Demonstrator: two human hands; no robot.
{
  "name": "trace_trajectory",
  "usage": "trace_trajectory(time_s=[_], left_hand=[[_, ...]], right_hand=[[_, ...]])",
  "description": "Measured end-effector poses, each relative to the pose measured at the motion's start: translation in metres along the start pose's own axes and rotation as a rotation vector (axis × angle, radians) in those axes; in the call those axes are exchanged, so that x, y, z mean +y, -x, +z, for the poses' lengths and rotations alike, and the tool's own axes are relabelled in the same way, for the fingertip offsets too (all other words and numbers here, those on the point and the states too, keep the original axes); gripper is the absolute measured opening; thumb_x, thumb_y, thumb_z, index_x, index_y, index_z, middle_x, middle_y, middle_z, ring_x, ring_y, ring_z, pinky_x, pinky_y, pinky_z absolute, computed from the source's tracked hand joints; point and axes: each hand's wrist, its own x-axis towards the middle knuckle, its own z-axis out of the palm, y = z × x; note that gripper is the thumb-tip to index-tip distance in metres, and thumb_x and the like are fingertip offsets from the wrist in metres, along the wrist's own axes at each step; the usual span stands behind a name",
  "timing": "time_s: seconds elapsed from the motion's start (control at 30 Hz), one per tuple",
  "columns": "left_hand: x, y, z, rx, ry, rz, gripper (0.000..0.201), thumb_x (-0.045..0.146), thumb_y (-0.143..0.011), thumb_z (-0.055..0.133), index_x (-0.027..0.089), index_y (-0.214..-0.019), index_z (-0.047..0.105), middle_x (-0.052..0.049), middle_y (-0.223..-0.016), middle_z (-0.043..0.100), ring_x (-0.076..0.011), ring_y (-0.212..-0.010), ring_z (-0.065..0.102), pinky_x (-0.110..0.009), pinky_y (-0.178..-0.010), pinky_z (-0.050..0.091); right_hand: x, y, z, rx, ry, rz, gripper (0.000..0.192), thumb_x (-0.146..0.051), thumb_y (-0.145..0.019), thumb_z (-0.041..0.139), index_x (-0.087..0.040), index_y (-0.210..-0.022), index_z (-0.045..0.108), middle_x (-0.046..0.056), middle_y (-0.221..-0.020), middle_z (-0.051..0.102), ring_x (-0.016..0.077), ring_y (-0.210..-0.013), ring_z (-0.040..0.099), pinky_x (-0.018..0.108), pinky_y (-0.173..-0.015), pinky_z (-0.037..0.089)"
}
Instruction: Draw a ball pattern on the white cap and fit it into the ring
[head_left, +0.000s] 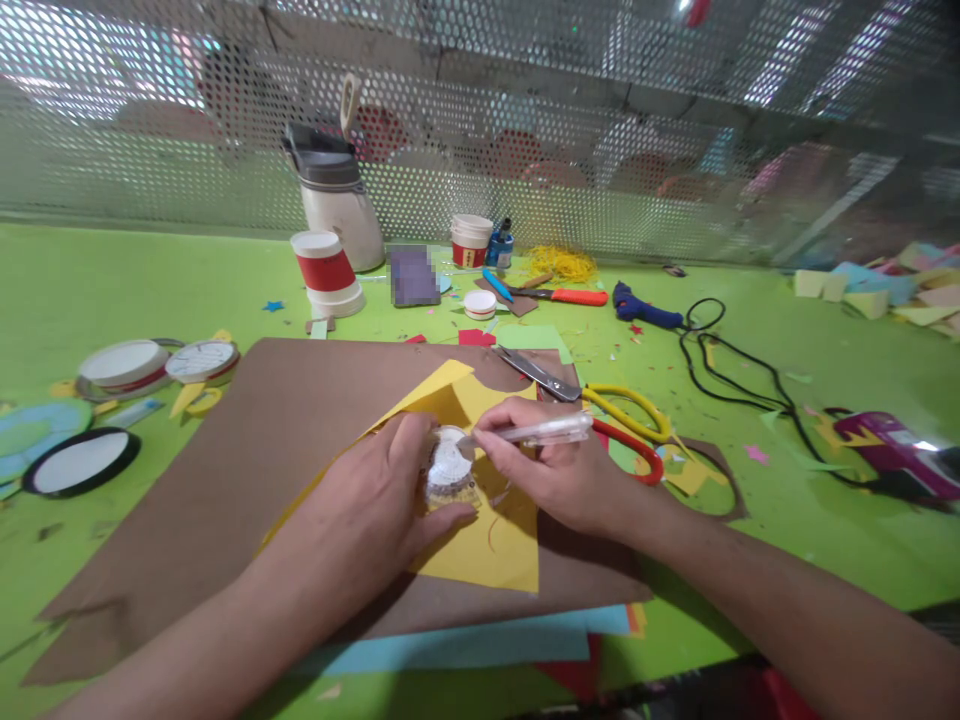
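My left hand point(390, 480) is closed round the sides of a small round white-topped piece point(448, 462), perhaps a lid, on a sheet of yellow paper point(502, 550). A pen with a clear, whitish barrel point(551, 430) is pinched in my right hand point(551, 465), its tip at the round piece's edge. Part of the yellow sheet is folded up behind my left hand, and its far edge has a curved cut. Beneath it lies a large brown sheet point(300, 400). Scissors with yellow and red handles point(626, 410) lie just beyond my right hand.
Across the green table stand a white jug point(341, 215), a red-and-white cup point(326, 275) and a blue bottle point(500, 248). An orange-handled cutter point(577, 297) lies there. At right are a blue glue gun point(645, 308) with black cord and paper scraps point(892, 285); round lids point(124, 367) lie left.
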Motion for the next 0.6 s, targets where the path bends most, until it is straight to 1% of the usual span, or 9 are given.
trace_trajectory(time_s=[0.17,0.33,0.43,0.53,0.6], left_hand=[[0.0023,-0.0005,-0.0023,-0.015,0.008,-0.027,0.041,0.042,-0.088,0.079,0.028,-0.096,0.041,0.001,-0.084,0.063,-0.0241,-0.067,0.063,-0.034,-0.061,0.039],[0.001,0.0006,-0.0021,-0.016,0.013,-0.041,0.04,0.047,-0.088,0.077,0.027,-0.097,0.044,-0.002,-0.086,0.067,-0.027,-0.071,0.066,-0.035,-0.063,0.041],[0.0002,0.0012,-0.0012,0.011,0.027,-0.024,0.04,0.046,-0.088,0.078,0.027,-0.099,0.045,-0.003,-0.088,0.068,-0.0282,-0.073,0.068,-0.036,-0.064,0.042],[0.0,0.0019,-0.0012,0.015,0.037,-0.008,0.04,0.045,-0.088,0.078,0.027,-0.098,0.044,-0.001,-0.086,0.067,-0.0266,-0.068,0.066,-0.035,-0.061,0.041],[-0.0005,0.0025,-0.0012,0.024,0.033,0.005,0.04,0.046,-0.089,0.077,0.027,-0.099,0.044,-0.002,-0.087,0.067,-0.0255,-0.066,0.064,-0.035,-0.06,0.04]], right_hand=[[-0.0016,0.0011,-0.0007,0.001,0.014,0.011,0.016,-0.028,-0.101,0.061,-0.02,-0.09,0.069,0.001,-0.08,0.076,0.0147,-0.071,0.067,0.026,-0.066,0.053],[-0.0023,0.0019,-0.0013,-0.001,0.034,0.033,0.016,-0.028,-0.1,0.062,-0.021,-0.088,0.068,0.001,-0.079,0.075,0.0148,-0.07,0.066,0.026,-0.063,0.051],[-0.0012,0.0021,-0.0008,0.026,0.015,0.02,0.016,-0.029,-0.101,0.061,-0.021,-0.089,0.068,0.001,-0.08,0.075,0.0144,-0.071,0.067,0.026,-0.065,0.052],[0.0003,0.0017,0.0005,0.082,0.011,-0.02,0.016,-0.029,-0.102,0.061,-0.022,-0.09,0.068,0.0,-0.08,0.075,0.014,-0.071,0.067,0.026,-0.068,0.053],[0.0012,0.0011,0.0013,0.084,0.027,-0.029,0.016,-0.03,-0.103,0.061,-0.022,-0.092,0.069,0.0,-0.082,0.076,0.015,-0.074,0.069,0.027,-0.071,0.054]])
